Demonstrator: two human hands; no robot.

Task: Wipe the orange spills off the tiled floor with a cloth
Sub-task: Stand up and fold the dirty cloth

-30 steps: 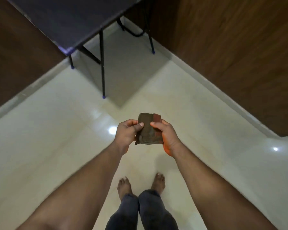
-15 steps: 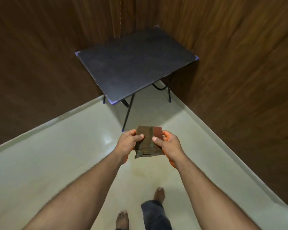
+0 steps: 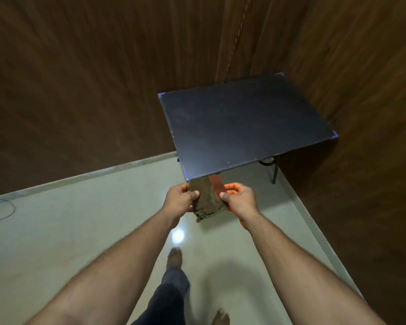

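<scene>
Brown-green fabric, folded into a thick pad w/ a rust-red strip along one side: the cloth (image 3: 206, 198), held in the air just in front of the table (image 3: 244, 127), its far end at the near table edge as seen from the head view. Left hand (image 3: 179, 200) pinches the cloth's left edge, thumb on top, fingers curled under; right hand (image 3: 238, 200) pinches the right edge the same way, thumb on the red strip. Both arms extended, so the pad hangs well above the tiled floor (image 3: 80, 226). One bare foot (image 3: 175, 255) is set forward toward the table, the other at the bottom edge of the view.

Risks, judged from this pose:
- No orange spill shows on the floor near the table or near the feet; glare spot between foot and cloth could hide a thin film. The person may step in a spill unseen and track it, or slip, since feet are bare and the tile is glossy.
- Cloth is folded tight; a small pad covers little area per pass and may smear rather than lift, esp. if the stained-looking faces are already loaded.
- Table legs and the low top crowd the corner; bending to wipe there risks a head or shoulder knock on the table edge.
- A thin cable (image 3: 0, 207) lies far left of the table, by the wall: trip/snag hazard if wiping moves that way.
</scene>
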